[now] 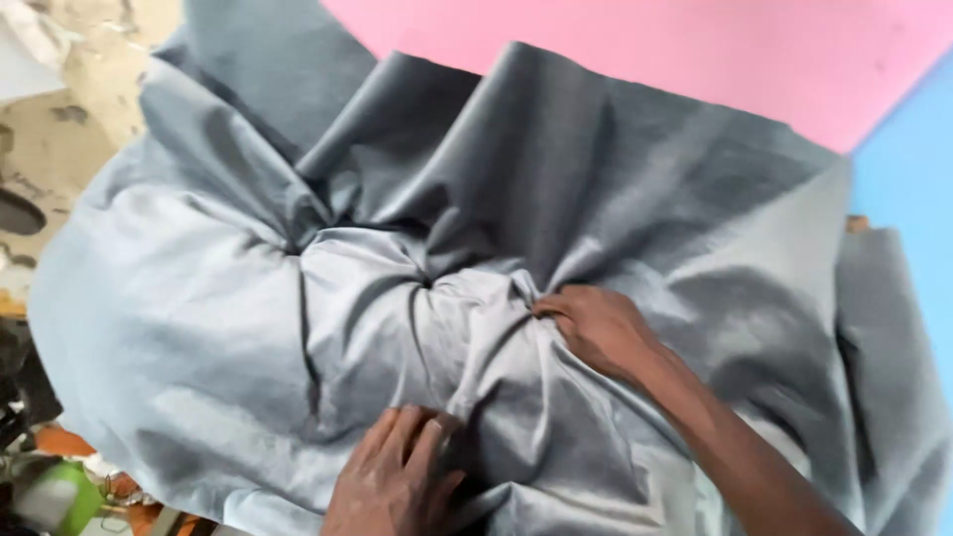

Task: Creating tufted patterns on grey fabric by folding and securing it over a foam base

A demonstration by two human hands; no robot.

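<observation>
A large grey cloth point(556, 169) lies bunched and creased over a pink sheet point(695, 50) and a blue surface point(908, 189). The right hand point(596, 328) rests on the cloth's middle, fingers curled and pinching a gathered fold. The left hand point(392, 481) lies near the bottom edge, fingers nearly flat, pressing the cloth.

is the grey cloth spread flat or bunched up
Bunched up. The grey cloth gathers into deep folds at its middle, where the right hand pinches it and the left hand presses its lower folds.
</observation>
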